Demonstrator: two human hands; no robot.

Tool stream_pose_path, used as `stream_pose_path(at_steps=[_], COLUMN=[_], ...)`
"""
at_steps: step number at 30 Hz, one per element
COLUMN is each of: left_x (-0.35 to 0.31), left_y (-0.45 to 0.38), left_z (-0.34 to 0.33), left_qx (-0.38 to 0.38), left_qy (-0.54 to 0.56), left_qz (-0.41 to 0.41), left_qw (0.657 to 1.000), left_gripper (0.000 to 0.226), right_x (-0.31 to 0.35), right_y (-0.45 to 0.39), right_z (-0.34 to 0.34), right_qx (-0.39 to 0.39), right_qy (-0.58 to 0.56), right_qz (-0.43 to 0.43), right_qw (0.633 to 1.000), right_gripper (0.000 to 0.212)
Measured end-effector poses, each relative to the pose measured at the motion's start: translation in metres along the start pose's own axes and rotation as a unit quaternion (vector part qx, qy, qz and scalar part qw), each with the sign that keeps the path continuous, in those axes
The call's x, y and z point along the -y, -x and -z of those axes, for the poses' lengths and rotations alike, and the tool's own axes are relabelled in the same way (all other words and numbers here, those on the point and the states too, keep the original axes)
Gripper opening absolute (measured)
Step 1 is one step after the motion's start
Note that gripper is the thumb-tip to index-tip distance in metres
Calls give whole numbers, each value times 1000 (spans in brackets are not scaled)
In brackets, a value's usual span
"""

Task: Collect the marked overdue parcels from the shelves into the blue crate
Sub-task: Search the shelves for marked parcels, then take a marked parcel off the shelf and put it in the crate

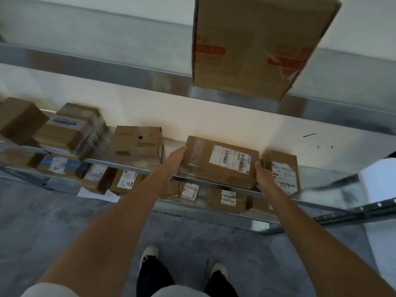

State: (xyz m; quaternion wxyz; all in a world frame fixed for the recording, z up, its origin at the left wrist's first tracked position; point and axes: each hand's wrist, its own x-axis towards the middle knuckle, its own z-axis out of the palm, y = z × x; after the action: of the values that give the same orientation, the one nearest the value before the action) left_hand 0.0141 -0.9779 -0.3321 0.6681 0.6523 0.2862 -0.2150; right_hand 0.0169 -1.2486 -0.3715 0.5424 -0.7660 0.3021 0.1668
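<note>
A parcel storeroom: metal shelves stacked with labelled cardboard boxes

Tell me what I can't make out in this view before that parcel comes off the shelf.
- Blue crate: nowhere in the head view.
- Overdue mark: the label on the held parcel is too small to read.
- Left hand and right hand: fingertips hidden behind the parcel's ends.
- Big box above: top cut off by the frame edge.
- Stacked boxes at left: blurred.
- Lower-shelf parcels: partly hidden by the shelf edge and arms.
</note>
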Motion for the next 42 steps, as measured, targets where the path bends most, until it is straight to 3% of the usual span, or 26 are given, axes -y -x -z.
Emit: stream_pose_path(at_steps=[3,8,10,13,16,18,21,23,26,29,32,35,37,42], left_x=[-11,-27,-39,-51,-56,-55,-39,-28,-20,-10,-3,-8,-10,-8], left_y=[-2,7,16,15,12,8,0,-3,-13,-14,-14,-12,-15,-22], left_z=[12,55,75,113,149,173,204,222,239,236,227,222,224,238], left_qx=[33,139,97,3,-118,-189,-264,-262,-169,-56,4,-5,-4,-2], left_qy=[-99,-273,-244,-81,-12,-1,22,40,8,94,82,114,119,125], left_qz=[-55,-171,-228,-285,-345,-370,-346,-291,-165,-59,-70,-71,-68,-78], left_qw=[993,937,938,955,931,910,900,919,972,992,994,991,991,989], left_gripper=[29,43,35,33,30,29,26,28,43,43,35,38,40,40], right_x=[4,38,55,79,100,111,117,116,110,102,98,99,101,105], right_y=[6,34,45,61,73,82,94,103,102,97,102,105,104,101], right_z=[-2,-18,-32,-66,-121,-165,-224,-255,-281,-292,-294,-290,-288,-278], right_qx=[-38,-194,-228,-228,-219,-175,-92,-58,-11,34,45,34,36,45], right_qy=[51,151,174,197,212,227,231,207,120,55,79,66,59,-100], right_qz=[27,64,103,159,247,316,350,336,241,165,184,187,179,101], right_qw=[998,967,953,940,920,904,903,917,963,984,979,980,981,989], right_gripper=[40,54,60,53,44,41,43,47,59,51,47,55,49,44])
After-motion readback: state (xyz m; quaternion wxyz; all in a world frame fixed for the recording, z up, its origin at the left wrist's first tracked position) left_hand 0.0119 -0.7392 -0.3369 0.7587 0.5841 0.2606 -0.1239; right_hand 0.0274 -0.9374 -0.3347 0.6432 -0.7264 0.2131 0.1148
